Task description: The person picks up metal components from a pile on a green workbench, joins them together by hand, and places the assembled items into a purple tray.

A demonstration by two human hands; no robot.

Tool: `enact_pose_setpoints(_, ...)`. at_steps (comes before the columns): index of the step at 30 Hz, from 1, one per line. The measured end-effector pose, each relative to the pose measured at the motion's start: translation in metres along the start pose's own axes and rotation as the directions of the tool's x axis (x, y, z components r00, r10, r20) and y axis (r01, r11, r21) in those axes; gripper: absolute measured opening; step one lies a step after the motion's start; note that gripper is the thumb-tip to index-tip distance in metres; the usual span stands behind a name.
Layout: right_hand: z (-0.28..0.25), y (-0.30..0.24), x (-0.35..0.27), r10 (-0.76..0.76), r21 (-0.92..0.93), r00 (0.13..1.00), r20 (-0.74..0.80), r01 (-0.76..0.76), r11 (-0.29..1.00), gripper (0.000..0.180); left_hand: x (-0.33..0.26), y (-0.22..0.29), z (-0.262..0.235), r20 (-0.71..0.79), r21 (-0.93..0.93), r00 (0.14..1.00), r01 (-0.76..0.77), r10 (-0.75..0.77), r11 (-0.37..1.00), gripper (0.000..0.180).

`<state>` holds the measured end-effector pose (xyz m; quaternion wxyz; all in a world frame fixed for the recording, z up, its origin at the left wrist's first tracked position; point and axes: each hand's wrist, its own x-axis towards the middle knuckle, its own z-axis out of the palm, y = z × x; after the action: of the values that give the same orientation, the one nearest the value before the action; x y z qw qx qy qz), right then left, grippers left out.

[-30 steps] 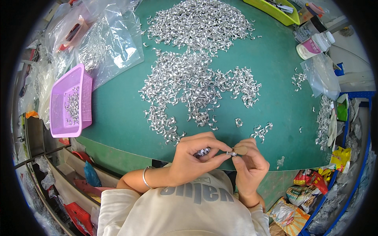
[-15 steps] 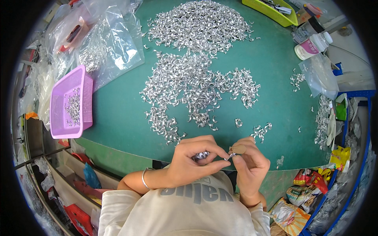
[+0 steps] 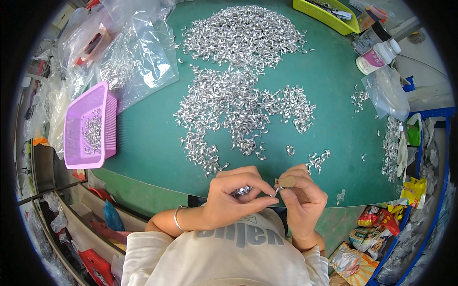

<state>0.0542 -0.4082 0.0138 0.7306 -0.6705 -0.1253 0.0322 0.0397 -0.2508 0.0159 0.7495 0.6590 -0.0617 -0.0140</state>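
Observation:
My left hand [image 3: 234, 193] is closed around several small curved silver metal pieces [image 3: 243, 191], which show between its curled fingers and thumb. Its thumb and index fingertips are pressed together close to my right hand [image 3: 305, 198]. That right hand pinches one shiny curved metal piece [image 3: 280, 189] between thumb and index finger. A flat tan tab [image 3: 287, 181] lies along the right index finger; whether it is held or worn there I cannot tell. Just beyond the hands, a small cluster of the same pieces [image 3: 317, 161] and a loose ring-like pair [image 3: 290, 150] lie on the green table [image 3: 338, 128].
Large heaps of silver pieces [image 3: 243, 35] spread over the table's middle and far side. A purple basket [image 3: 110, 138] with some pieces stands left, beside clear plastic bags [image 3: 152, 62]. A yellow-green tray [image 3: 350, 25] and a white bottle [image 3: 377, 58] stand far right.
The view has shifted slightly, so the table things sit a little lower and further right. Both hands keep their grip, fingertips close together; the tan tab and the pinched piece have tilted slightly.

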Motion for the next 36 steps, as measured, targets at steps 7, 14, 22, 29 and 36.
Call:
enact_pose_setpoints(7, 0.001, -0.002, -0.001, -0.006, -0.010, 1.000, 0.003, 0.006, 1.000, 0.014, -0.003, -0.003, 0.000, -0.009, -0.014, 0.999, -0.037, 0.037, 0.999, 0.016)
enact_pose_setpoints(14, 0.002, -0.005, 0.000, -0.008, -0.033, 1.000, 0.005, 0.008, 0.999, 0.017, -0.004, -0.002, 0.000, -0.007, -0.028, 0.998, -0.058, 0.058, 0.998, 0.016)
enact_pose_setpoints(22, 0.001, -0.006, -0.001, -0.016, -0.040, 1.000, 0.005, 0.016, 0.999, 0.016, -0.003, 0.000, 0.000, -0.005, -0.016, 0.999, -0.042, 0.042, 0.999, 0.016)
enact_pose_setpoints(29, -0.029, 0.016, 0.014, 0.007, -0.325, 0.971, -0.241, -0.087, 0.942, 0.011, -0.001, -0.007, -0.002, -0.104, -0.021, 0.993, 0.060, -0.062, 0.998, 0.012)
enact_pose_setpoints(36, -0.045, 0.039, 0.028, -0.100, -0.893, 0.994, 0.048, 0.088, 0.442, 0.029, 0.001, -0.014, -0.002, -0.194, -0.090, 0.971, 0.124, -0.139, 0.988, 0.009)
